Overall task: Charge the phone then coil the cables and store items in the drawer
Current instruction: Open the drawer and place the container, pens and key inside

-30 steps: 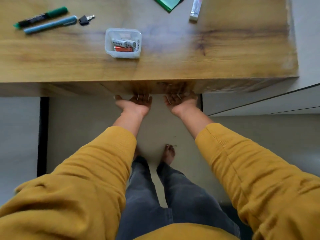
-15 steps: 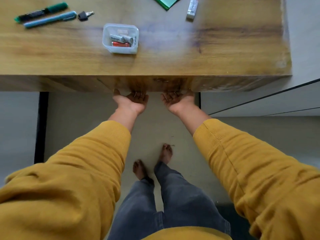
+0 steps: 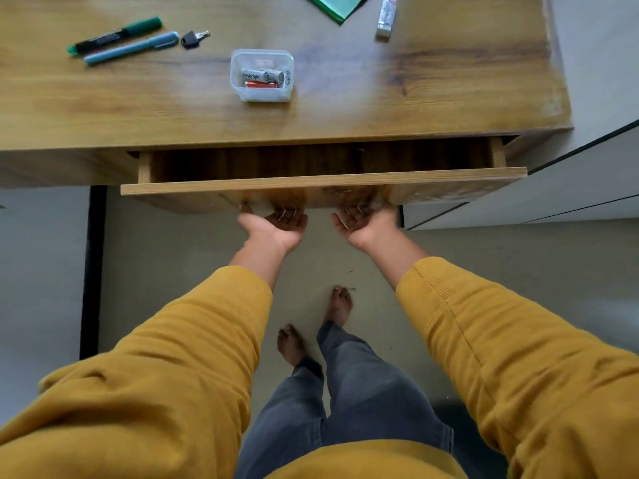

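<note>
The drawer [image 3: 321, 183], shut half a second ago, now stands partly out from the near edge of the table [image 3: 345, 112]. The left hand [image 3: 276, 226] and right hand [image 3: 363, 223], palms up, hook curled fingers under its front. So storing can begin; the battery box [image 3: 262, 76], pens [image 3: 131, 48] and key [image 3: 193, 38] wait on top, no phone or cables showing

One head-worn view looks steeply down from above. It faces the desk [image 3: 311, 126], near, with floor [image 3: 173, 254] below.
</note>
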Motion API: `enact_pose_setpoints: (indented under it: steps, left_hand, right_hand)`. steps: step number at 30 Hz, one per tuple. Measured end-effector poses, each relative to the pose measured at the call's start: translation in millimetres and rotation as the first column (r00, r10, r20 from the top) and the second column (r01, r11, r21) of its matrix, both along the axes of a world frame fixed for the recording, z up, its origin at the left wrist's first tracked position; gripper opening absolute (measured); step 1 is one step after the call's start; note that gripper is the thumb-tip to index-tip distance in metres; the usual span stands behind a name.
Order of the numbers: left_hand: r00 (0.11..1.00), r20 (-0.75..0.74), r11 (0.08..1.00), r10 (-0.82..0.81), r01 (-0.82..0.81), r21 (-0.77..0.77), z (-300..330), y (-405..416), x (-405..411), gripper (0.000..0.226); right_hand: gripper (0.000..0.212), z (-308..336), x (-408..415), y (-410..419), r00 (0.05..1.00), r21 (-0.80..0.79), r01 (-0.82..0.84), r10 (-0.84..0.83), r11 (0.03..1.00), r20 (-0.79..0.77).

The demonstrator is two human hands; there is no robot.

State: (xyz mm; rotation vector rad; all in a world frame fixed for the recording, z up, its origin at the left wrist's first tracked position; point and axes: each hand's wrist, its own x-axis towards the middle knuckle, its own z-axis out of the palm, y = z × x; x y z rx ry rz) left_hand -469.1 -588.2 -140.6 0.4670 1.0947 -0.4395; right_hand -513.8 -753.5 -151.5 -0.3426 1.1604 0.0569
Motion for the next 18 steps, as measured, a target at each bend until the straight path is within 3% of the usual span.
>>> enact_pose_setpoints:
  steps: [18]
  left_hand:
    - [0.989,0.025,0.989,-0.147,0.146,0.024,15.6,55.3,-104.2,0.068]
  right_hand:
    - [0.059,13.5,-99.7,39.6,0.999,0.005,0.043,-0.043,0.999,0.013]
